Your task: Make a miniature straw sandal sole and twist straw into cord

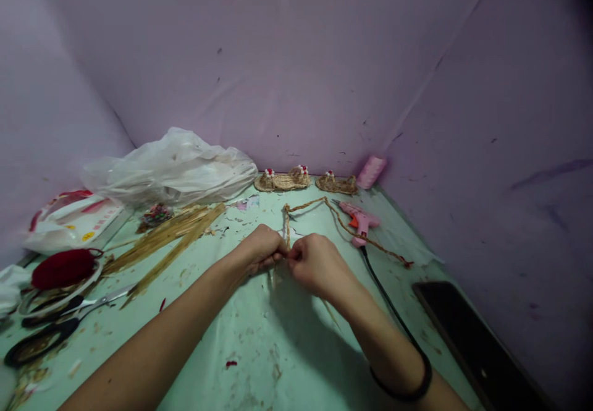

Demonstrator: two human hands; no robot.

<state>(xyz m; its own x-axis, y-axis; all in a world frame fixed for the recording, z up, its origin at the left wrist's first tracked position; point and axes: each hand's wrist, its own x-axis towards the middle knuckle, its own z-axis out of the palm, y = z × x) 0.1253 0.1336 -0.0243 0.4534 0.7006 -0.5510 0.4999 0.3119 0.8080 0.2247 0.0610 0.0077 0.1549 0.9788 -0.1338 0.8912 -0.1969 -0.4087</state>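
A twisted straw cord (303,206) runs across the green tabletop, its far end lying to the right past a pink glue gun (360,220). Its near end comes down between my two hands. My left hand (263,249) is closed in a pinch on the cord's lower end. Right beside it, my right hand (315,262) is also closed, fingertips pressed on the same strands. Loose straw ends stick out below both hands. The fingertips nearly touch, and the exact grip between them is partly hidden.
Scissors (69,318), a red yarn ball (63,269) and dry straw strips (171,238) lie at left. A plastic bag (185,167), small woven slippers (283,180) and a pink roll (371,172) stand at the back. A dark phone (472,343) lies at right.
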